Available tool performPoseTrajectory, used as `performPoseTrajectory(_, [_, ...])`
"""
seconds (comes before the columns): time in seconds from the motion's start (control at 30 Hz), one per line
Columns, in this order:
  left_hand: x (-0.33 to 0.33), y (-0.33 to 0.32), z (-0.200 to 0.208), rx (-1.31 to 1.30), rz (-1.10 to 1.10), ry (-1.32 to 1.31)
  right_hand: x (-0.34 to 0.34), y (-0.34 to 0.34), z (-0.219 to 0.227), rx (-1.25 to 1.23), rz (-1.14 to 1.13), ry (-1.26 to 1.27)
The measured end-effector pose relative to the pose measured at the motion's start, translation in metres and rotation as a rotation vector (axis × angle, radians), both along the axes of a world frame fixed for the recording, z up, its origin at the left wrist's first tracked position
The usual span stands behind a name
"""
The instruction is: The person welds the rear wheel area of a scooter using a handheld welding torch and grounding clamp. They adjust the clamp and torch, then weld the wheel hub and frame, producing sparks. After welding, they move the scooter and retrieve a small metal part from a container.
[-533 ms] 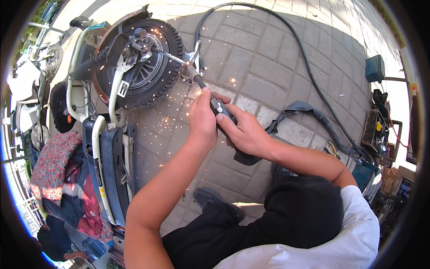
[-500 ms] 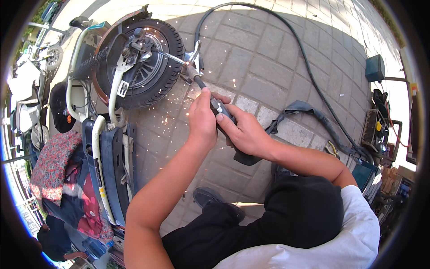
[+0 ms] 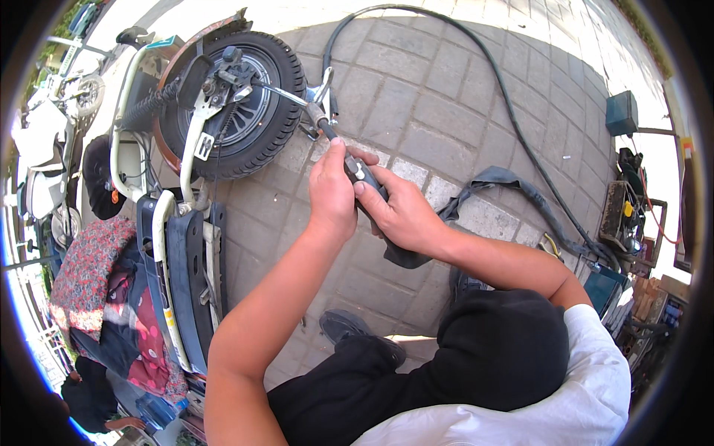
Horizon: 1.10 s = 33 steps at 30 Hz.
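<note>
Both hands are on the torch (image 3: 366,178), right in the middle of the scene, and it's a two-handed grasp! The left hand (image 3: 332,189) wraps the front of the handle, thumb laid up along it. The right hand (image 3: 402,212) clasps the rear from the other side, its thumb just beside the pale button (image 3: 360,175).

Look where the torch points: up and to the left, its nozzle (image 3: 317,114) at the bright metal bar (image 3: 282,93) beside the scooter's wheel (image 3: 262,137). Whether nozzle and bar actually touch, I can't tell from here. The clamp (image 3: 322,91) sits right there too, just above the nozzle, with the black cable (image 3: 497,73) arching away from it over the paving (image 3: 450,104) and curving down to the right.

From the back of the torch, a grey sleeve (image 3: 407,256) drops behind the right forearm and shows again beyond it. Over on the left, the scooter (image 3: 160,241) fills that side, flowered cloth (image 3: 93,271) draped over it lower down. Far right, there's a dark green box (image 3: 622,113), with an open toolbox (image 3: 614,212) below it. And down low, a dark shoe (image 3: 343,325) is planted on the paving, under the forearms.
</note>
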<state>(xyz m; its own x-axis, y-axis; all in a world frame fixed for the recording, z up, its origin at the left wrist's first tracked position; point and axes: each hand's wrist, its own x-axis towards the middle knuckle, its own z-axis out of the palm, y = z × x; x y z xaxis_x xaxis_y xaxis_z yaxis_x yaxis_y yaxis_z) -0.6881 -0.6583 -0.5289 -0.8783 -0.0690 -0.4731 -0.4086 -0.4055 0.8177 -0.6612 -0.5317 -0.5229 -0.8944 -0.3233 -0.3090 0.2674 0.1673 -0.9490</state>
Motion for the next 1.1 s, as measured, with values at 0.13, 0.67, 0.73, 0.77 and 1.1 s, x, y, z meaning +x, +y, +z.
performPoseTrajectory(0.13, [-0.001, -0.001, 0.001, 0.029, -0.002, -0.006, -0.001, -0.002, -0.001, 0.016, -0.011, 0.047])
performPoseTrajectory(0.67, [0.008, -0.002, -0.009, -0.022, -0.01, -0.011, 0.009, 0.0, -0.007, -0.054, 0.044, -0.065])
performPoseTrajectory(0.73, [0.013, 0.0, -0.009, -0.021, 0.01, -0.029, 0.017, -0.004, -0.023, -0.092, 0.01, 0.025])
performPoseTrajectory(0.77, [0.015, -0.001, -0.01, -0.022, 0.023, -0.04, 0.018, -0.007, -0.023, -0.112, -0.005, 0.069])
performPoseTrajectory(1.1, [0.011, -0.007, -0.018, -0.069, 0.012, -0.021, 0.017, -0.013, -0.031, -0.184, -0.016, -0.012])
